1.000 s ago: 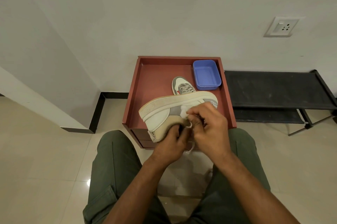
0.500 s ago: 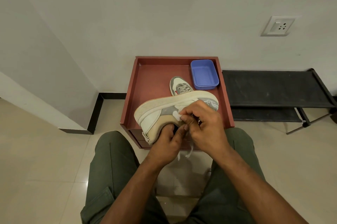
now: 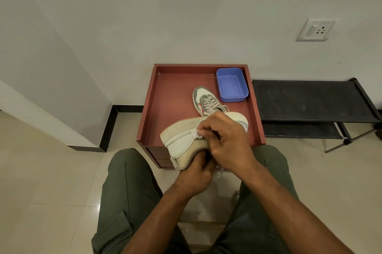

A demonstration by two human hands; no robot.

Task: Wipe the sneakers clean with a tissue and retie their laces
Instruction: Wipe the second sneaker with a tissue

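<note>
Pale wall and beige floor tiles frame a red tray (image 3: pixel 152 109) set on a low stand straight ahead of the seated person, with a black rack (image 3: pixel 310 100) at about three o'clock from it. On the tray floor sit a blue tub (image 3: pixel 232 85) at one o'clock and the second sneaker (image 3: pixel 203 100) just beside it, toe pointing to twelve, laces in place.

The held sneaker (image 3: pixel 182 140) is lifted over the tray's near edge, turned on its side with the sole facing away from the person. Its long axis runs from eight o'clock at the heel to two o'clock at the toe. The left hand (image 3: pixel 196 173) grips it from below, at six o'clock, fingers curled up around the collar. The right hand (image 3: pixel 225 142) lies over the middle of the shoe and pinches a small white tissue (image 3: pixel 197 134) against the side wall near the sole edge. A loose lace end (image 3: pixel 219 173) hangs between the hands.

Judging from this, wiping is under way, and the right hand is the one placed to stroke along that eight-to-two axis, with the heel at eight o'clock lying bare beside the tissue.
</note>
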